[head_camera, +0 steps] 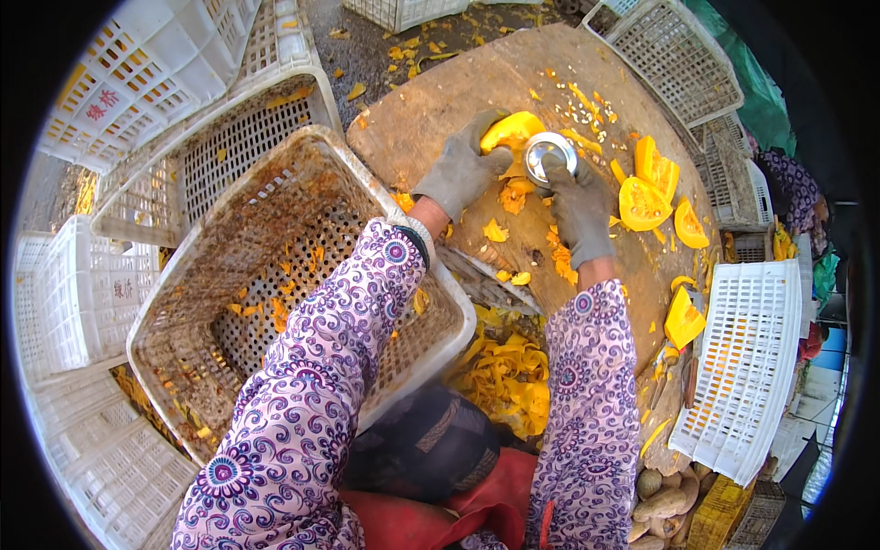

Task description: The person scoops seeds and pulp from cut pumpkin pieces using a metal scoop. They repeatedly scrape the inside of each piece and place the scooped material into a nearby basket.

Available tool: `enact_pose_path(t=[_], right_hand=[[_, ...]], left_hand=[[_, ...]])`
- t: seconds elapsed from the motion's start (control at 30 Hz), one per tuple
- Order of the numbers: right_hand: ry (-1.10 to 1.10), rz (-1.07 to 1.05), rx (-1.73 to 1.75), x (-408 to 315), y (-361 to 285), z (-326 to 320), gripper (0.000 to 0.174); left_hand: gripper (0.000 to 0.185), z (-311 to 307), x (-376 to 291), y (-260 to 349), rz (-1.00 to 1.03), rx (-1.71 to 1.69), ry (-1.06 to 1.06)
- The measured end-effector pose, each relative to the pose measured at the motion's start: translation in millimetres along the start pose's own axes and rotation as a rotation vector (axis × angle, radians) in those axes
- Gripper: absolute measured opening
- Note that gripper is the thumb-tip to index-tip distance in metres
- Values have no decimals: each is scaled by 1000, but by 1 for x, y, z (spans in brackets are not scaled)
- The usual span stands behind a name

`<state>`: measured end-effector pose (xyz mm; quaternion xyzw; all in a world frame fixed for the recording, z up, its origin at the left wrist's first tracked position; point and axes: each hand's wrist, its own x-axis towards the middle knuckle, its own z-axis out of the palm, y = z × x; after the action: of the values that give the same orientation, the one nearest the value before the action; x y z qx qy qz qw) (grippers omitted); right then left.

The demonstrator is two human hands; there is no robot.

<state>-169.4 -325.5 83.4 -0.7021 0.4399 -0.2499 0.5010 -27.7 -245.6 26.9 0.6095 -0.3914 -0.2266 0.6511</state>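
My left hand [467,161], in a grey knit glove, grips a peeled orange pumpkin piece [512,130] above the wooden table [426,103]. A round shiny metal tool [550,155], like a small bowl or ring, is in my gloved right hand [581,199], beside the piece. Stringy pumpkin pulp [514,196] lies under and between the hands. To the right rest several cut pumpkin pieces [643,204], and seeds [584,110] are scattered farther back. Another pumpkin piece [684,320] lies near the table's right edge.
A dirty plastic crate [227,213] with pulp scraps stands at the left, under my left forearm. Peelings [512,375] lie below the table edge. A white crate [746,364] is at the right, near a knife handle [690,383]. Stacked crates [103,295] stand far left; a person [790,185] is far right.
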Motion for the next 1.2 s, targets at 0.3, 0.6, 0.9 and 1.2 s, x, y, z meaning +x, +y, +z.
enact_pose_path(t=[0.3, 0.6, 0.9, 1.2], right_hand=[[-56, 127, 9, 11, 0, 11, 28], [17, 356, 868, 2, -14, 57, 23], [-189, 468, 742, -23, -15, 48, 25], [94, 431, 514, -44, 0, 0, 28]], left_hand=[[51, 1, 6, -5, -114, -191, -12], [46, -1, 10, 3, -196, -536, -18], [35, -2, 14, -8, -231, -686, 105], [45, -14, 23, -8, -308, -698, 160]])
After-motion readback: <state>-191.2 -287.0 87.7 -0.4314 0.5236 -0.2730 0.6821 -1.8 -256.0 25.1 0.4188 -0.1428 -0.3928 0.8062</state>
